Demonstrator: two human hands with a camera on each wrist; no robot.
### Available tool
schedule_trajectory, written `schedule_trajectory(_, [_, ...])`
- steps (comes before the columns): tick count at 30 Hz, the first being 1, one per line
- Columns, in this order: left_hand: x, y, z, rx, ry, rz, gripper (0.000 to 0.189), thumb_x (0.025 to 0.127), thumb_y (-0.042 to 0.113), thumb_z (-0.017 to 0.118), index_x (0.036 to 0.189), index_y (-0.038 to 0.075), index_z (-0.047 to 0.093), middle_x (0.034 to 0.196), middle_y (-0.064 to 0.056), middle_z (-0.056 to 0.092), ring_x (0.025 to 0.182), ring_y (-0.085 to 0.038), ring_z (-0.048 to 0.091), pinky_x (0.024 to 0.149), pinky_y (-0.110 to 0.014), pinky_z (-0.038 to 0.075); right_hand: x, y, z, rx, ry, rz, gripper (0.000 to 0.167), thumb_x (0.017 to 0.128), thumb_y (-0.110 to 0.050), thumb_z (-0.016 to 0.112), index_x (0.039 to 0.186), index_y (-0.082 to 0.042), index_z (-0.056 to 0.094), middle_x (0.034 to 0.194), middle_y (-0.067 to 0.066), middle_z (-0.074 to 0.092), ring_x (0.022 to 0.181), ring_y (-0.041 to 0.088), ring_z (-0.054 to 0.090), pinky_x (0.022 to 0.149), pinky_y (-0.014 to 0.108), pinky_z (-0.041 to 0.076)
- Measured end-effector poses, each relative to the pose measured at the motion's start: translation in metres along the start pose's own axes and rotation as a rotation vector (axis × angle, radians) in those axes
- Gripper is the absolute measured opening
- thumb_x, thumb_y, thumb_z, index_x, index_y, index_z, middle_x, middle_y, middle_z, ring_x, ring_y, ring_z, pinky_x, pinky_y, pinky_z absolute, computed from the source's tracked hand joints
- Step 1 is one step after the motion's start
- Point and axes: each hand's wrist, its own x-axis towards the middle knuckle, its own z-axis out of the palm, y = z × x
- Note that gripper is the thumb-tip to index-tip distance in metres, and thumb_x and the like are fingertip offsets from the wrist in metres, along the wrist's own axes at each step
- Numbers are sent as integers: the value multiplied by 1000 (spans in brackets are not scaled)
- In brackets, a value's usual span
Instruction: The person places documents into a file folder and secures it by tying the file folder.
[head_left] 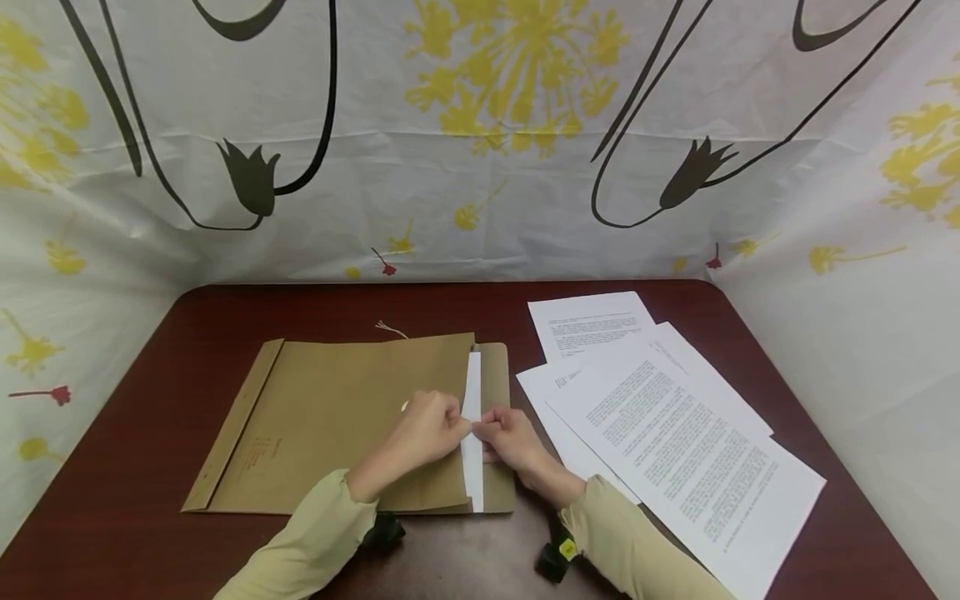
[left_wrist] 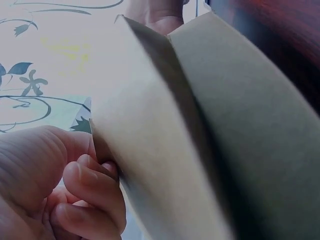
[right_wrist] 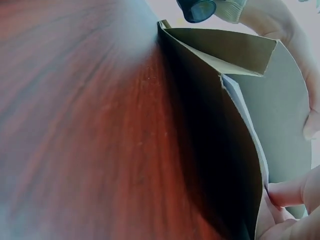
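A large brown paper envelope [head_left: 352,400] lies on the table, its right end open and white paper [head_left: 472,383] showing in the mouth. My left hand [head_left: 423,429] pinches the edge of its upper panel, lifting it into a gap. The left wrist view shows thumb and curled fingers of this hand [left_wrist: 85,195] on the brown edge [left_wrist: 150,125]. Close beside it, my right hand [head_left: 517,442] pinches at the opposite side of the mouth. In the right wrist view its fingers [right_wrist: 287,192] are at the brown edge, right against the white paper [right_wrist: 245,107].
Several printed sheets [head_left: 675,433] overlap on the right of the dark red table [head_left: 112,467]. A thin string [head_left: 392,330] sticks out at the envelope's far edge. A patterned white curtain [head_left: 465,225] stands behind and at both sides.
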Motion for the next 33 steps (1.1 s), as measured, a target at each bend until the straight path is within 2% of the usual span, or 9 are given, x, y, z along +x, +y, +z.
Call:
schedule_trajectory(6, [0,0,0,-9,25,29,30,68,4,58,49,13,37,47,12,29,46,-4,30,43,-17,23,3,-7,10,39,-66,-20,11,89,1,46,87,7,55,65,2,53,58,9,57,54,24,53])
schedule_trajectory(16, [-1,-1,0,-14,29,28,29,67,2,58,48,12,38,47,12,29,45,-3,30,42,-17,23,8,-6,16,55,-72,-8,11,88,5,43,89,8,53,66,1,49,57,9,54,53,22,51])
schedule_trajectory(20, [-1,-1,0,-22,32,45,32,68,2,58,49,13,35,47,13,26,45,-1,26,43,-16,21,9,-6,20,88,-87,-13,12,86,8,41,85,7,53,65,1,50,56,7,52,52,20,49])
schedule_trajectory(26, [-1,1,-1,-57,19,59,35,71,2,57,50,14,33,48,13,25,43,3,20,43,-15,19,12,-7,27,108,-81,-24,15,82,9,45,74,-3,50,61,-1,48,53,6,46,47,18,43])
schedule_trajectory(30, [-1,0,0,-52,5,44,36,72,1,58,50,15,34,47,12,27,42,2,22,43,-15,20,12,-8,29,113,-76,-22,15,81,8,46,72,-3,49,60,-2,47,52,7,44,46,18,41])
schedule_trajectory(33, [-1,-2,1,-32,-2,19,37,73,3,59,50,15,33,47,12,27,43,0,24,43,-16,20,12,-8,28,109,-85,-22,10,84,5,46,77,0,52,64,-1,49,54,7,48,49,19,44])
